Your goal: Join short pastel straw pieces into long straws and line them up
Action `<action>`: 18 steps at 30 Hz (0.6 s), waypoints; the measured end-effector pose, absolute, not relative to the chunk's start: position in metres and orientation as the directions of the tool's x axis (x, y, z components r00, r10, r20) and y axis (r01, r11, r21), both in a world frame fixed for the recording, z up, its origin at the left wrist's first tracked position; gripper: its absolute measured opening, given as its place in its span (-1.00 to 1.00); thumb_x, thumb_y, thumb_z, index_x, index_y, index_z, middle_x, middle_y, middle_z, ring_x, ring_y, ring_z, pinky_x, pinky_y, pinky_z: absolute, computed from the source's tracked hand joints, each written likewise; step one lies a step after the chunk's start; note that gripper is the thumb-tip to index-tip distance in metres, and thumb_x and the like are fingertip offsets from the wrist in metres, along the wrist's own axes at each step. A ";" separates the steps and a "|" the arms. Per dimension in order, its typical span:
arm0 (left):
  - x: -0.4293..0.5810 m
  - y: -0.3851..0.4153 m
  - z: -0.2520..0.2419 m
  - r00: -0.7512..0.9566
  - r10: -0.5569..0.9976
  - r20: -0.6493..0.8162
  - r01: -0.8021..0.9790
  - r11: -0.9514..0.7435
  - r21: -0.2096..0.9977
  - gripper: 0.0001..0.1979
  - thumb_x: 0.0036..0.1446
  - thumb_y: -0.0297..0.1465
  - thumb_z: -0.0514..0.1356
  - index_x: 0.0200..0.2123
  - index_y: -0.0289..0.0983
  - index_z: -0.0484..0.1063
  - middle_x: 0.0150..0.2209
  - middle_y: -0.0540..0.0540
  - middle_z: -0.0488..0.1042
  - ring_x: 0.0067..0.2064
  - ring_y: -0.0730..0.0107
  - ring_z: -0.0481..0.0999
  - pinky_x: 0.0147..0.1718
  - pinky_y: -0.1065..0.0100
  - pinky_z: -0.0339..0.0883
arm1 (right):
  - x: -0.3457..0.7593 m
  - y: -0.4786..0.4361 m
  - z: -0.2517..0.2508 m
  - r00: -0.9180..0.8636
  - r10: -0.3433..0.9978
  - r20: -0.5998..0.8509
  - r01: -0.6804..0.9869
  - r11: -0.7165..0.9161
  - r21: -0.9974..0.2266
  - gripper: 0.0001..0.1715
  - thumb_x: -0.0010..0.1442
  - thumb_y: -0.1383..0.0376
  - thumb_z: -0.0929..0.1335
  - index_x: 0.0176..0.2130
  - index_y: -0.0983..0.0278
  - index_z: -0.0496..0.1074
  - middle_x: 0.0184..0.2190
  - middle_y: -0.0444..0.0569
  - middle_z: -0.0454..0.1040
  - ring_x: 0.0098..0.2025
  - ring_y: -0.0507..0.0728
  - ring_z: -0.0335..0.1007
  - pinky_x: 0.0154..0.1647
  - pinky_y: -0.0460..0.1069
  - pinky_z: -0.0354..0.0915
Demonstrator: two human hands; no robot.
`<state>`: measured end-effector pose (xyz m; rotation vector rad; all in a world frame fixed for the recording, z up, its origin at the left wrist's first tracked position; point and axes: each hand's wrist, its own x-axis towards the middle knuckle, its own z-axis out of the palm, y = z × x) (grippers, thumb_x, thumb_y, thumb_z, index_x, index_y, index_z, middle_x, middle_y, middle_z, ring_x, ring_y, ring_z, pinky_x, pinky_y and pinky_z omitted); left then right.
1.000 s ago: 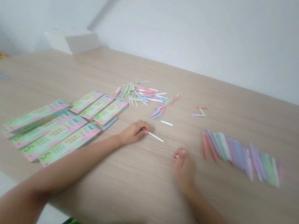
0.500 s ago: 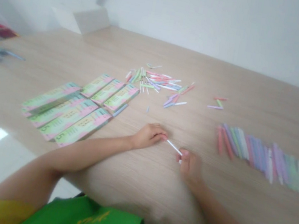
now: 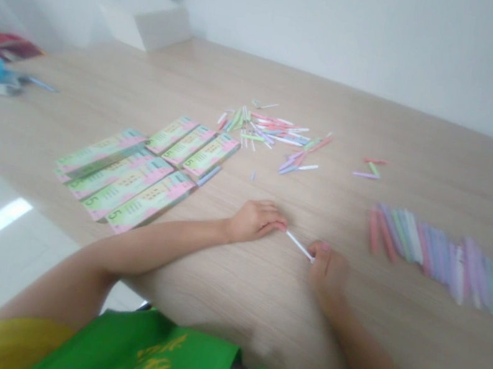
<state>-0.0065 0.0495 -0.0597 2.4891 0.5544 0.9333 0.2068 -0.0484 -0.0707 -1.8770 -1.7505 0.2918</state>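
"One thin white stick (image 3: pixel 299 245), held how?"

"Pinched at one end by the fingertips of the left hand (image 3: pixel 253 220), over the surface (image 3: pixel 219 293), and reaching across to the right hand (image 3: pixel 328 274)."

"Gripped there too?"

"Curled close at the tip, but firm hold or mere touch, cannot tell."

"And round about?"

"Off to the right, a slanting row of pastel sticks (image 3: pixel 440 255). Farther back, a loose heap of coloured sticks (image 3: pixel 278 132). On the left, green-and-pink packs (image 3: pixel 127 187) laid side by side, with a blue stick (image 3: pixel 209 176) just beside."
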 end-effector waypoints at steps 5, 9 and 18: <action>-0.007 0.047 -0.061 0.680 0.500 0.536 0.228 -0.839 0.494 -0.70 0.30 -0.26 0.02 -0.26 -0.30 0.48 -0.38 -0.13 0.51 -0.34 0.39 0.40 -0.27 0.35 0.27 | 0.206 -0.053 -0.071 0.140 0.957 0.253 0.902 -0.018 -0.431 -0.36 0.31 0.09 -0.01 -0.49 0.25 0.42 -0.61 0.06 0.38 -0.61 0.09 0.14 -0.49 0.01 -0.01; -0.007 0.047 -0.061 0.680 0.482 0.553 0.212 -0.851 0.481 -0.72 0.29 -0.27 0.05 -0.27 -0.30 0.47 -0.39 -0.12 0.52 -0.34 0.40 0.41 -0.27 0.36 0.28 | 0.203 -0.055 -0.070 0.168 0.954 0.249 0.929 -0.069 -0.363 -0.41 0.31 0.15 0.02 -0.52 0.26 0.40 -0.64 0.05 0.34 -0.63 0.08 0.10 -0.50 0.00 0.01; -0.007 0.045 -0.059 0.711 0.426 0.560 0.199 -0.885 0.420 -0.73 0.29 -0.28 0.05 -0.24 -0.29 0.49 -0.36 -0.12 0.54 -0.33 0.40 0.44 -0.28 0.36 0.30 | 0.197 -0.054 -0.068 0.117 0.959 0.257 0.962 -0.045 -0.269 -0.36 0.33 0.15 -0.03 -0.55 0.23 0.36 -0.63 0.08 0.37 -0.62 0.09 0.12 -0.51 0.01 -0.03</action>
